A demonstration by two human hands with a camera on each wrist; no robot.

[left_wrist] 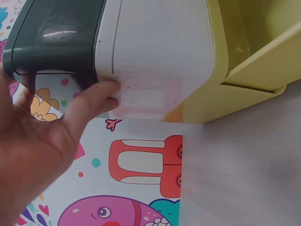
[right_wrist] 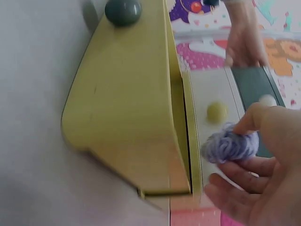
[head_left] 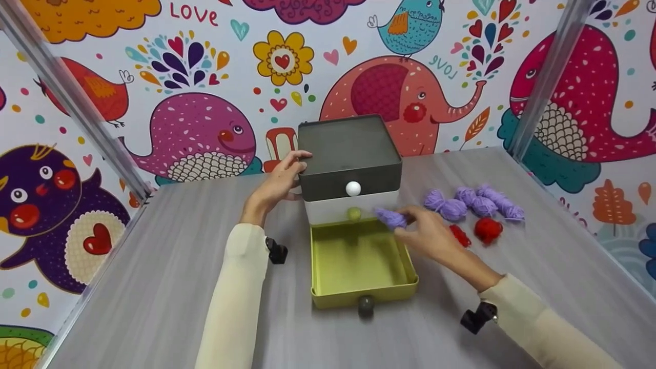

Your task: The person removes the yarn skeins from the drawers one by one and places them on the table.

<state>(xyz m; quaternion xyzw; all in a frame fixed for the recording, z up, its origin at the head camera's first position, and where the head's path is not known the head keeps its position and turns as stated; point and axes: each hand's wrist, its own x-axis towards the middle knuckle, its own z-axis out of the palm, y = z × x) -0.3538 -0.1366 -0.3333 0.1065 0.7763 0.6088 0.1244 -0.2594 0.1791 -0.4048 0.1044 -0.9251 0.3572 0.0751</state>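
Observation:
A stacked drawer box stands mid-table: dark grey top drawer (head_left: 351,148), white middle drawer (head_left: 328,207) and yellow-green bottom drawer (head_left: 364,256), which is pulled out toward me with a bare floor. My left hand (head_left: 279,179) holds the box's left side; in the left wrist view its thumb lies along the white drawer's wall and its fingers reach the grey top. With thumb and fingers my right hand (head_left: 428,233) pinches a small purple yarn bundle (right_wrist: 230,143) above the right rear corner of the open drawer, in front of the white drawer.
Several purple yarn bundles (head_left: 482,202) lie on the grey table (head_left: 169,287) right of the box. In front of them are two red yarn balls, one (head_left: 488,230) in full sight and the other (head_left: 460,235) partly behind my right hand. A cartoon-patterned wall (head_left: 205,128) stands behind.

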